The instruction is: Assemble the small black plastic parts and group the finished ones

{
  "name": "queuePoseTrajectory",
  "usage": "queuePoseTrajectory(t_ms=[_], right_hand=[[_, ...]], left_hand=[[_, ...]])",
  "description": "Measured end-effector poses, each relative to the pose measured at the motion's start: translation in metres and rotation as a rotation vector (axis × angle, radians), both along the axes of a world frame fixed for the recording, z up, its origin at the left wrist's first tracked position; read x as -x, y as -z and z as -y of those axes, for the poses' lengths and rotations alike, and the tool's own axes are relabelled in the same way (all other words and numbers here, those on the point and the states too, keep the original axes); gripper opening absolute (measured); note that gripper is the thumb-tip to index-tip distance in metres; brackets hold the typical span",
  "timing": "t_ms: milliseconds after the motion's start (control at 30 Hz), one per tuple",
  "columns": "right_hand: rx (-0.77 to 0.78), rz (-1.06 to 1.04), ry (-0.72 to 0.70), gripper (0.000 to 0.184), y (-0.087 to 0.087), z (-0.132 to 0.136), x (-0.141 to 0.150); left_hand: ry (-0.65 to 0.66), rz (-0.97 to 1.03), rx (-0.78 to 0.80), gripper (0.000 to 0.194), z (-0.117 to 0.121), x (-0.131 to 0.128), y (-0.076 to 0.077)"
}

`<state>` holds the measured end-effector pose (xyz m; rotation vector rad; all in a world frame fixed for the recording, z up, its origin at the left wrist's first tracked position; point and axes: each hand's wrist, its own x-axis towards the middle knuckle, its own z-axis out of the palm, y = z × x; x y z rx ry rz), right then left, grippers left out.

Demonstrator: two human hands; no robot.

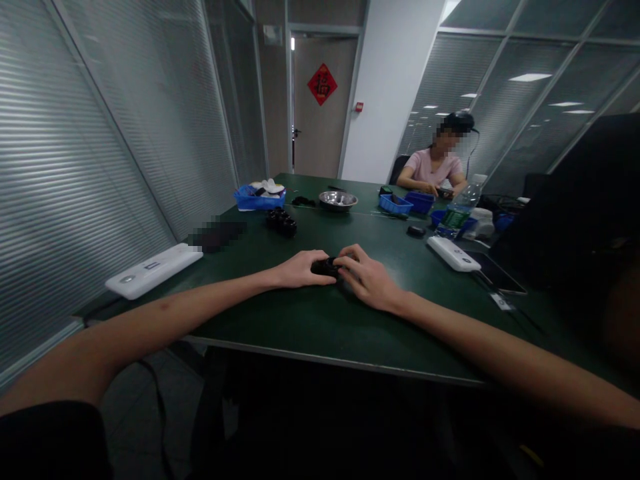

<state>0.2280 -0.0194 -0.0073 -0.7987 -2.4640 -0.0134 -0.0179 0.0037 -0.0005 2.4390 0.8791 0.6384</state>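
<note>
Over the green table, my left hand [300, 269] is closed around a small black object [324, 267], thumb and fingers on either side of it. Bent fingers of my right hand [370, 280] grip the same object from its right end. Its exact kind is too dark and too covered to make out. Beyond my left hand, a cluster of black rounded pieces [281, 222] lies on the table. A shiny metal bowl [339, 201] stands farther back.
A blue basket [260, 200] with mixed items stands back left. Small blue trays [395, 204], a black piece [416, 231], a plastic bottle [457, 212], and a white power bank [453, 255] lie right. Another white device [153, 270] lies left. Across the table sits a person [435, 167].
</note>
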Motion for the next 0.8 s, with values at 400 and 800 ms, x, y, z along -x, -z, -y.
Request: queuePoseTrajectory(t_ms=[400,800], right_hand=[[-0.008,-0.036,-0.067,0.023,-0.0039,0.0013,0.0002],[-0.008,-0.019,-0.096,0.029,-0.0035,0.0036,0.0008]], left_hand=[[0.080,0.072,0.125,0.053,0.0054,0.0007,-0.0055],[0.086,0.053,0.134,0.054,0.0015,0.0030,-0.0028]])
